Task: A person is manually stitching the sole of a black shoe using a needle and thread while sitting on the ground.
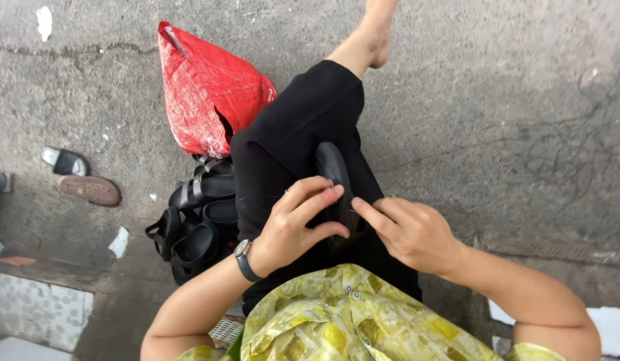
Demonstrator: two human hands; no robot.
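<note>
A black sandal (332, 172) lies edge-up on my lap, over black trousers. My left hand (298, 226), with a wristwatch on the wrist, grips the sandal's side with fingers curled around it. From the other side my right hand (409, 230) pinches the sandal's edge with fingertips, touching it close to the left hand's fingers. Both hands hide the sandal's near half.
A heap of black sandals (197, 224) sits on the ground left of my leg. A red woven plastic bag (206, 90) lies beyond it. A brown sandal (90, 190) and a white-and-black one (64, 160) lie far left. Rough concrete ground (510, 100) spreads to the right.
</note>
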